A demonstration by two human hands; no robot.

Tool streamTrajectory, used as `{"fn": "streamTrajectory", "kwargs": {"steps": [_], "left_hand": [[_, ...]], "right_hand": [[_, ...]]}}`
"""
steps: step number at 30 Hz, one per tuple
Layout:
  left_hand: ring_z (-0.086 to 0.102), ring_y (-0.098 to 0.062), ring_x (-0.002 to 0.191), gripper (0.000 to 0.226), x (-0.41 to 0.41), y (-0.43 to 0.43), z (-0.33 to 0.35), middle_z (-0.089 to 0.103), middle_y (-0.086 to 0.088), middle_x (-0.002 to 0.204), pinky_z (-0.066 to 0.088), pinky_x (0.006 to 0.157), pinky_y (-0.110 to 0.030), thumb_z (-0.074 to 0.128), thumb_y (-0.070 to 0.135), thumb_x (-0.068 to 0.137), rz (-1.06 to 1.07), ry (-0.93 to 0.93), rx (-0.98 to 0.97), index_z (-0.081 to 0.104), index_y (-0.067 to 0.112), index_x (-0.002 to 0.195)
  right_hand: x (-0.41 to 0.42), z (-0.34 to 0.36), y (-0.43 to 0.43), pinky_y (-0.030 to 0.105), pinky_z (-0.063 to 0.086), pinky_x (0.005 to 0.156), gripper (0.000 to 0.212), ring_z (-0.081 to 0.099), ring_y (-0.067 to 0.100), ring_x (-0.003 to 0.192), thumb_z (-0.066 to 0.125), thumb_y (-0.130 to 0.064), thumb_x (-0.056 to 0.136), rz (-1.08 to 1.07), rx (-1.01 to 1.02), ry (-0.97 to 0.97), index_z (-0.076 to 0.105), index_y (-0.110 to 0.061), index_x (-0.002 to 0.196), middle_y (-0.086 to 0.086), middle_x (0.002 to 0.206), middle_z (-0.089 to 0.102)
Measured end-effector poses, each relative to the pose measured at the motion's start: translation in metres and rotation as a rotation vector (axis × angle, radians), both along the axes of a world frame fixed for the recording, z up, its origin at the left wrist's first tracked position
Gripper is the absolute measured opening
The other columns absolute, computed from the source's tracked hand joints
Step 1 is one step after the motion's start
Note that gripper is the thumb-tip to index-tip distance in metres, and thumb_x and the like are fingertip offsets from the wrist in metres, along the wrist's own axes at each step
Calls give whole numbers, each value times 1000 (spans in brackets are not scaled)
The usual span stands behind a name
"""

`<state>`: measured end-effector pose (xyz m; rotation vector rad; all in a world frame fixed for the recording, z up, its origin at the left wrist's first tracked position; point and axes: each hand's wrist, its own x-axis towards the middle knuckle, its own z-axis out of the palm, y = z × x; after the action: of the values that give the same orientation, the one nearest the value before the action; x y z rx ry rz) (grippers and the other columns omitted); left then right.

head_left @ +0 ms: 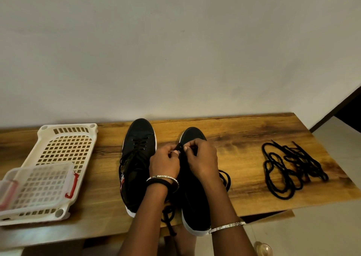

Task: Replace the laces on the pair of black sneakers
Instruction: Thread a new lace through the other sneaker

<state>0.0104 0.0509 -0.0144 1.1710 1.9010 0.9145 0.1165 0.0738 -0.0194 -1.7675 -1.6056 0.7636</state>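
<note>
The right sneaker is stood at the front edge of the table, mid-width. Its lace is pinched by the left hand and the right hand at the toe-end eyelets. The lace is judged soft, limp and light, and best taken at the tip.

Laced black sneaker, toe away; second sneaker just beside, lace trailing; spare laces heaped well apart.

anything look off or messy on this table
Slightly. The right sneaker sits with its heel past the near edge of the table, and its lace dangles over that edge. The loose laces lie in a tangled heap at the right. Nothing looks spilled or damaged.
</note>
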Motion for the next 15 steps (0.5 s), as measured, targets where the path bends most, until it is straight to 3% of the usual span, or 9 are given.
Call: {"fn": "streamTrajectory", "kwargs": {"steps": [6, 9, 12, 15], "left_hand": [[64, -18, 78, 27, 1, 0, 3, 70, -4, 84, 46, 66, -28, 48, 25, 102, 59, -53, 37, 73, 17, 100], [62, -13, 72, 26, 3, -1, 0, 71, -4, 87, 42, 58, -19, 47, 23, 103, 67, 23, 65, 72, 15, 103], [68, -14, 86, 22, 6, -2, -1, 74, 0, 99, 48, 69, -20, 55, 15, 99, 71, 96, 73, 72, 20, 111], [69, -17, 84, 22, 8, -1, -1, 75, -1, 94, 54, 75, -28, 57, 15, 97, 89, 110, 80, 73, 22, 110]], "right_hand": [[-3, 1, -2, 31, 53, 82, 9, 62, 10, 93, 64, -19, 96, -23, 46, -100, 73, -19, 98, -6, 98, 69], [-3, 2, -2, 32, 54, 82, 8, 63, 10, 92, 64, -20, 96, -31, 40, -99, 73, -21, 96, -7, 97, 70], [-5, 3, -3, 25, 46, 76, 10, 60, 12, 95, 60, -19, 98, -19, 22, -147, 70, -19, 101, -5, 103, 67], [-6, 4, -3, 24, 40, 76, 12, 57, 15, 99, 55, -17, 100, 0, 9, -229, 66, -16, 106, -1, 111, 62]]}}
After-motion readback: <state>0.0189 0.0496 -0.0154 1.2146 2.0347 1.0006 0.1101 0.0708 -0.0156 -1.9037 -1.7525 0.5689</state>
